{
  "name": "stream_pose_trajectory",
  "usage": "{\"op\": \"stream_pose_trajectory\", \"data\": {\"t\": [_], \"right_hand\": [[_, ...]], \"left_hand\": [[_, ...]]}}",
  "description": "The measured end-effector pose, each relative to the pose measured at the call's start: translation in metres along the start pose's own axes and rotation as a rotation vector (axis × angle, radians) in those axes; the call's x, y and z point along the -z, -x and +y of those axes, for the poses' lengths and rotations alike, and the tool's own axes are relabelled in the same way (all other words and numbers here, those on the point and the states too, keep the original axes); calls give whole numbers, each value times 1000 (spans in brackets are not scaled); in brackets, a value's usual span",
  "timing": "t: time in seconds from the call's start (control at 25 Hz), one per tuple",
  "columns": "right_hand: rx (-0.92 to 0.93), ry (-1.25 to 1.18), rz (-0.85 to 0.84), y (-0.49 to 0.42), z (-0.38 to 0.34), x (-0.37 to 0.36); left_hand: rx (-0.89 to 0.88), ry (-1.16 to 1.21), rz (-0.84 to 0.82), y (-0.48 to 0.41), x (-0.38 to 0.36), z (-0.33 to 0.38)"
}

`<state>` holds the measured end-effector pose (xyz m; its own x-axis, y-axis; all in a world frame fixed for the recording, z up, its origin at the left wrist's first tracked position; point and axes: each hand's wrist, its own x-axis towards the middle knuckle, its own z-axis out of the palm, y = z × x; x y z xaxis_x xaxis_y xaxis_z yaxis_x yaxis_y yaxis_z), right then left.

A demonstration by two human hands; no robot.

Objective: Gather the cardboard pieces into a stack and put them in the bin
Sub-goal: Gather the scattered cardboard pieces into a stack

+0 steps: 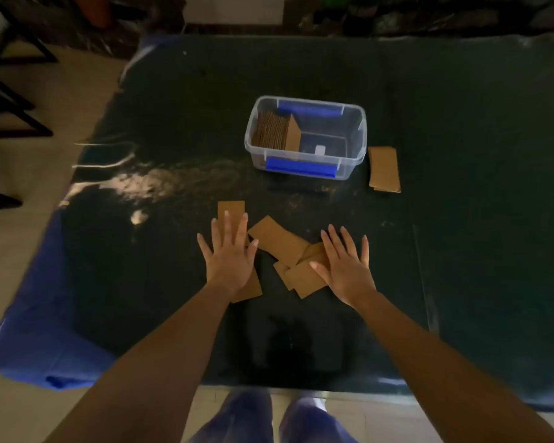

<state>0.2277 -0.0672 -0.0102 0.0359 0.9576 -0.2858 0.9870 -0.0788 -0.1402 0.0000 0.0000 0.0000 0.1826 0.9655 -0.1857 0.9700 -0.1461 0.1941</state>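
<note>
The left hand (229, 257) is laid flat, fingers spread wide, on a long strip of cardboard (231, 208). The right hand (344, 266) is laid flat and open too, on a loose pile of cardboard pieces (280, 239) near the front edge of the table (173, 123). Nothing is gripped by either hand. Farther back, near the middle of the table, a clear bin (306, 169) is seen, with a stack of cardboard (274, 131) stood inside at its left end. One more piece (384, 169) is left just beside the bin's right side.

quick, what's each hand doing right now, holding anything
Left hand: open, flat on cardboard pieces, gripping nothing.
Right hand: open, flat on overlapping cardboard pieces, gripping nothing.
</note>
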Motion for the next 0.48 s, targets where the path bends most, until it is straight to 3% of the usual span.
{"op": "stream_pose_trajectory", "data": {"t": [0.12,0.24,0.4,0.48], "right_hand": [[-7,42,39,-4,-3,2],[-28,-12,122,-18,-24,16],[53,-68,65,-55,-70,29],[3,-109,10,-68,-82,28]], "left_hand": [[103,-30,-64,-12,-1,-6],[147,-23,25,-24,1,-6],[264,63,96,-44,12,-2],[377,206,86,-53,15,-3]]}}
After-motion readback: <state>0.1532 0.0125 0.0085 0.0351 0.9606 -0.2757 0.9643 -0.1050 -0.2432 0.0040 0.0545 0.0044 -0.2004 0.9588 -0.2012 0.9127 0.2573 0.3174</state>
